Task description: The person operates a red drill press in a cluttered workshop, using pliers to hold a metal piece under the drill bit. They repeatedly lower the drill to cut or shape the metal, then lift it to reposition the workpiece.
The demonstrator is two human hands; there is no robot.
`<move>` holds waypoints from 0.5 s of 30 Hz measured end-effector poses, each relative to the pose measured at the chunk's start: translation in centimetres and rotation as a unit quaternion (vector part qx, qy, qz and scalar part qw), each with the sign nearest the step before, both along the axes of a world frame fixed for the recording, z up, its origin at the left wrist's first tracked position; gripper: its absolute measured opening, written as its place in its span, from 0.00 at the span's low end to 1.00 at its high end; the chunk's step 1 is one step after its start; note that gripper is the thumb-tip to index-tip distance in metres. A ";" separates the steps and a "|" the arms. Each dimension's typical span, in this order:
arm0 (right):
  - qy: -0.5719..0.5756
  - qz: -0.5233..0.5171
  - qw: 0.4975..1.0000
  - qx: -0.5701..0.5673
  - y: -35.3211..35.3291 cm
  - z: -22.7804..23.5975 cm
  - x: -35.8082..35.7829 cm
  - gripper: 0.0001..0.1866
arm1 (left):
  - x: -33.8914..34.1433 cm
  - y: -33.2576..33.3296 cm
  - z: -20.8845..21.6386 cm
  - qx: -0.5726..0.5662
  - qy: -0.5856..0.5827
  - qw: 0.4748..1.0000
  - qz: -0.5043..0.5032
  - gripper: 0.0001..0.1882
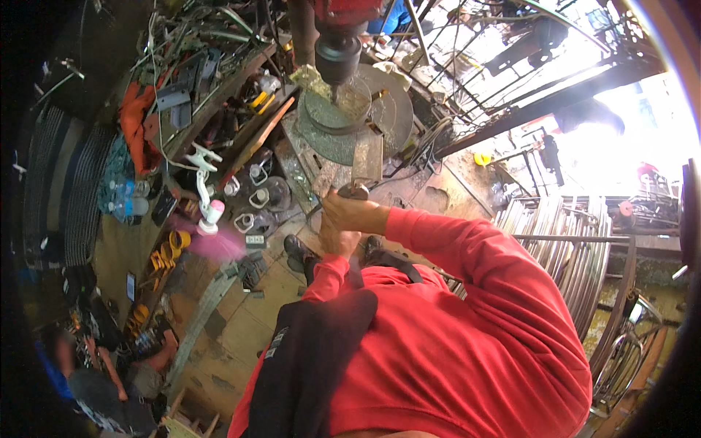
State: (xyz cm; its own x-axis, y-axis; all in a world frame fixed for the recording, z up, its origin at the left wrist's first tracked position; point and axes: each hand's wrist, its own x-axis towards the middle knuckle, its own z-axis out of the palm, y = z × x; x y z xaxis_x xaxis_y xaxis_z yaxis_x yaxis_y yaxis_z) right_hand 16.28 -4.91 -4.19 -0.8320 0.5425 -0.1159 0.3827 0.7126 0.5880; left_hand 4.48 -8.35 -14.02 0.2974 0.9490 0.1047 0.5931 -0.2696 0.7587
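Note:
My right hand (358,214) reaches across my front at the near end of a drill press vise (367,158). Its fingers are bent and closed, and what they hold is hidden. Just below it is my left hand (337,239), close against the right one, also closed with its grip hidden from view. A dark round metal piece (354,191) sits right beside my right hand's fingers. Beyond the vise, the drill chuck (338,58) hangs over the round drill table (321,139), which has bright metal shavings scattered on it.
Clear plastic jugs (272,194) and a white clip-on fan (208,219) with blurred pink blades stand to the left. Bundled metal rods (558,255) lie to the right. Orange cloth (137,124) hangs at a cluttered shelf. Another person (102,387) is at the lower left.

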 end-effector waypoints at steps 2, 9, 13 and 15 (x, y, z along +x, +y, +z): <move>0.017 0.020 0.998 0.054 -0.6 -0.8 0.3 0.16 | 0.1 -0.8 0.7 0.033 -0.023 0.999 0.015 0.39; 0.068 0.010 0.998 -0.011 -2.6 -4.4 -0.5 0.16 | -0.5 -3.2 0.7 0.023 0.086 0.995 0.043 0.41; 0.090 0.022 0.995 -0.029 -3.0 -5.6 -0.4 0.16 | -1.3 -3.9 -0.6 -0.119 0.102 0.985 0.072 0.35; 0.114 0.017 0.991 -0.073 -3.3 -5.9 -0.6 0.15 | -1.5 -4.4 -1.1 -0.204 0.122 0.968 0.076 0.34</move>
State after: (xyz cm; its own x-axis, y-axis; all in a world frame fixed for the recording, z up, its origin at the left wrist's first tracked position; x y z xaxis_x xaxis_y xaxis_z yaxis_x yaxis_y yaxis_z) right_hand 15.71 -8.18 -10.08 -0.8635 0.5043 0.0014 0.4671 0.7989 0.3789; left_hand 2.95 -12.74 -15.15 0.1204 0.9315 -0.3432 0.7770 0.1267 0.6166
